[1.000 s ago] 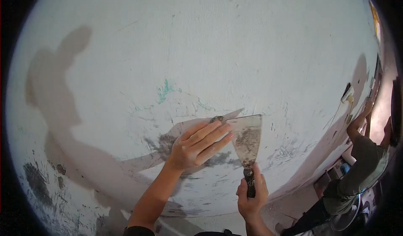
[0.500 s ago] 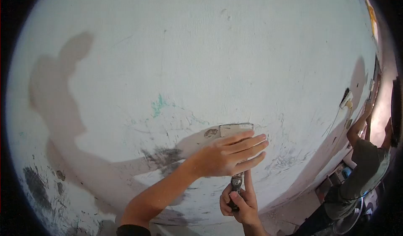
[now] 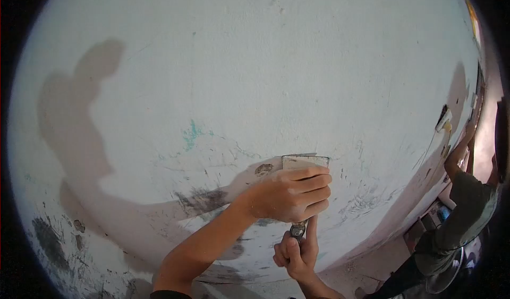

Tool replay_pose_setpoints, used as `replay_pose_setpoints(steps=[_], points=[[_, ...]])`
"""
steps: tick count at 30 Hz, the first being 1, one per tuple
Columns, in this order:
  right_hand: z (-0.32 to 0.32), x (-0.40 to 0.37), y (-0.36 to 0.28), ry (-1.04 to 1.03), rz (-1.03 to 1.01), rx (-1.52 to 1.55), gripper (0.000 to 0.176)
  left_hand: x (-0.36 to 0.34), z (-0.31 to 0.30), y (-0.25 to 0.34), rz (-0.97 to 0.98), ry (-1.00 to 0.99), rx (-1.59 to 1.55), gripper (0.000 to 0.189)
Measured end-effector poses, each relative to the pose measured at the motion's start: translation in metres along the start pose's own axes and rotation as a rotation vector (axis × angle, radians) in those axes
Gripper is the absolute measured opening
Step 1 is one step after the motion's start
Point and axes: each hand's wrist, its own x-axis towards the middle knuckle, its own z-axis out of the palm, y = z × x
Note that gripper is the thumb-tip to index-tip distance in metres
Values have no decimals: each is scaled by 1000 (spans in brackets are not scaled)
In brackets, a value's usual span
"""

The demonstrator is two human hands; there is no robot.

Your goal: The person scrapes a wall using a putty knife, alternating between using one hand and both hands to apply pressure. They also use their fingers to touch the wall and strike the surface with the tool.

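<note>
Two hands (image 3: 291,197) at scraper (image 3: 300,163), boxlike container (image 3: 413,233), contents unclear

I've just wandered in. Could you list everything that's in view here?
Wall: one in front, pale grey-white, filling most of the view
Paint patch: one main, green, left of centre
Dark smudges: several, blackish, lower wall
Shadows: at least two, grey, wall's left and far right
Wall fitting: one, whitish, far right
Other person: one, dark clothing, right edge
Clutter: uncounted, mixed colours, lower right, too unclear to name
Floor: one, greyish, bottom right
Scraper: one, pale blade, dark handle, against the wall
Left hand: one, bare, over the blade
Right hand: one, bare, gripping the handle
</note>
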Motion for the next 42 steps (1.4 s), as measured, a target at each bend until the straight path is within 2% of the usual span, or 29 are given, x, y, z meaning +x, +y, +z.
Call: replay_pose_setpoints(steps=[2, 5, 8, 12, 15, 17, 19, 22, 24, 25, 26, 34, 38, 40, 42], points=[[-11, 4, 2, -33, -11, 13, 72, -2, 6, -1, 28, 21, 123, 10], [-13, 0, -3, -87, -32, 68, 73, 7, 2, 6, 42, 52, 83, 9], [-2, -8, -21, 65, 130, 5, 74, 2, 11, 8, -6, 36, 44, 8], [-1, -11, -29, 68, 160, 4, 72, 3, 12, 10, -81, 38, -21, 10], [3, -6, -35, 96, 186, -15, 72, 9, 4, 5, -60, -12, -61, 9], [-12, 2, -11, -28, -81, -117, 69, 8, 6, -4, -12, -5, 50, 10], [-23, 32, 21, 6, -244, -224, 68, 8, 5, -4, 11, -8, 147, 10], [-8, 28, -2, -33, -220, -122, 69, 15, -5, -11, 45, 15, 162, 8], [-1, 9, -12, -19, -20, 13, 71, 9, -5, 0, 39, -14, 106, 7], [-1, 1, -12, -26, -22, 14, 71, 6, -4, 6, 33, -40, 44, 8], [0, -6, -11, -7, 20, 11, 71, 5, 2, 12, -9, 34, 10, 8], [15, -6, -48, 58, 190, -23, 72, 10, -2, 7, -63, -13, -28, 7], [4, -10, -38, 45, 88, 84, 64, 12, -3, 7, -86, -36, -35, 7], [-3, -10, -36, -53, 57, -136, 67, 15, -6, 8, -92, -30, -44, 7], [0, -5, -32, -44, 21, -125, 69, 13, -7, 5, -101, -24, -52, 7]])
